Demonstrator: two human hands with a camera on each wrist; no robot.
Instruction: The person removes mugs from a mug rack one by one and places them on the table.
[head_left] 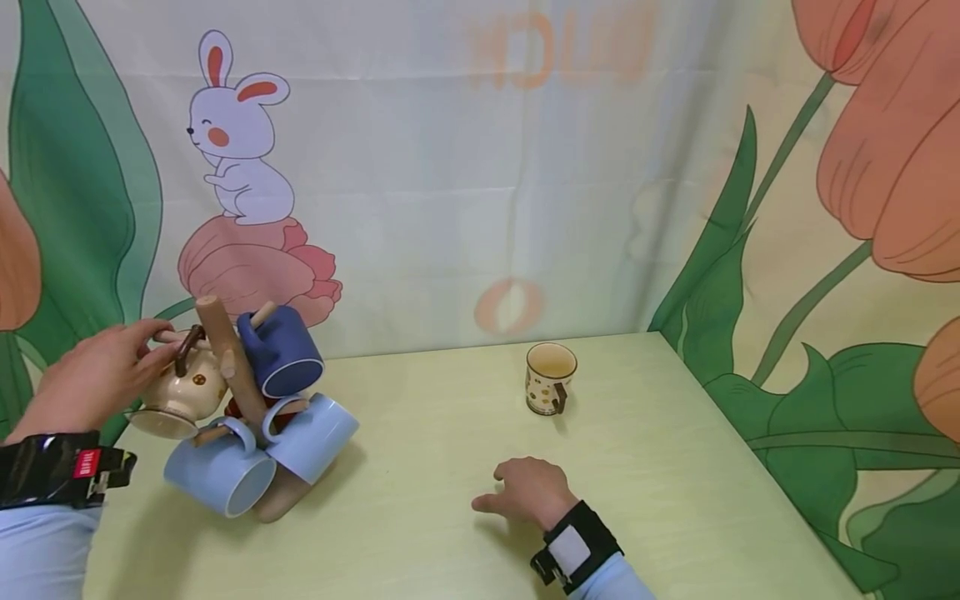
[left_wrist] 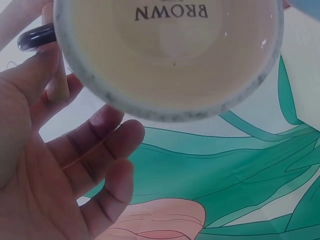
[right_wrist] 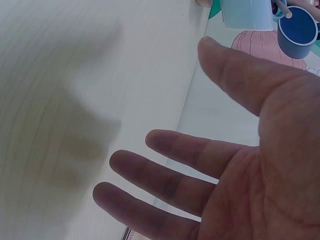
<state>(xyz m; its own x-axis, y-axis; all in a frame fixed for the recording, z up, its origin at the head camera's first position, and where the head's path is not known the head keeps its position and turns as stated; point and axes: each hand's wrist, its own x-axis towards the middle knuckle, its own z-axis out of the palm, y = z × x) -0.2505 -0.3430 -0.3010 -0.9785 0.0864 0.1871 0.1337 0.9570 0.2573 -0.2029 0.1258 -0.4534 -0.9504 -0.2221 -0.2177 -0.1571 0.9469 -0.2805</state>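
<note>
At the left of the head view, my left hand (head_left: 97,371) is at a wooden mug tree (head_left: 217,329), with thumb and index finger pinching one of its pegs (left_wrist: 59,90). On that peg hangs a cream mug (head_left: 183,392) with brown spots, its dark handle close to my thumb and its mouth tipped downward. The left wrist view looks into this mug; the other fingers are spread loosely below it. My right hand (head_left: 534,492) hovers over the table with fingers apart, holding nothing. A matching spotted cream mug (head_left: 543,392) stands upright beyond it.
A dark blue mug (head_left: 288,354) and two light blue mugs, one lower left (head_left: 210,475) and one lower right (head_left: 318,433), hang on the tree's other pegs. The pale table (head_left: 420,517) meets a printed cloth backdrop (head_left: 420,208) behind and at the right.
</note>
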